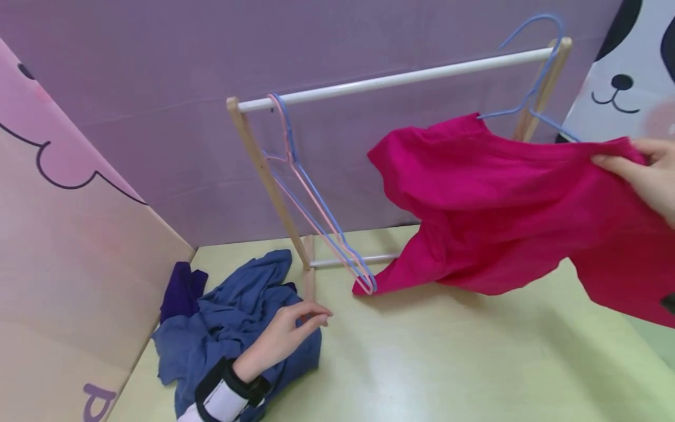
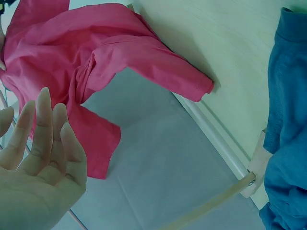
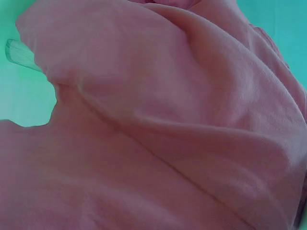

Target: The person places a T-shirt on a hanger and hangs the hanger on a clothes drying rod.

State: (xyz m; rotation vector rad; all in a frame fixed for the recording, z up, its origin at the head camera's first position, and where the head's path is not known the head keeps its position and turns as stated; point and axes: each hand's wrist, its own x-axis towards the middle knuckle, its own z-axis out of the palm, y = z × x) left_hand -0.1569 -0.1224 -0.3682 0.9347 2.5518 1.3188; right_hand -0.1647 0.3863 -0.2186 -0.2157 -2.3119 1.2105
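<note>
A magenta T-shirt [image 1: 490,199] hangs spread at the right, one sleeve low near the tabletop. My right hand [image 1: 648,176] pinches it by the shoulder beside the neckline, thumb in front. Inside the neck opening sits a blue hanger [image 1: 532,88], whose hook rises above the rail's right end. The shirt fills most of the right wrist view [image 3: 158,115], hiding the fingers there. Over a crumpled blue garment [image 1: 237,305] my left hand [image 1: 295,328] hovers with nothing in it. In the left wrist view its fingers [image 2: 43,129] are loosely bent and apart.
A small clothes rack with a white rail [image 1: 395,82] and wooden posts [image 1: 269,181] stands against the purple backdrop. Pink and blue hangers [image 1: 316,199] hang at its left end. Dark purple cloth [image 1: 181,290] lies by the left panel, on the pale tabletop [image 1: 422,357].
</note>
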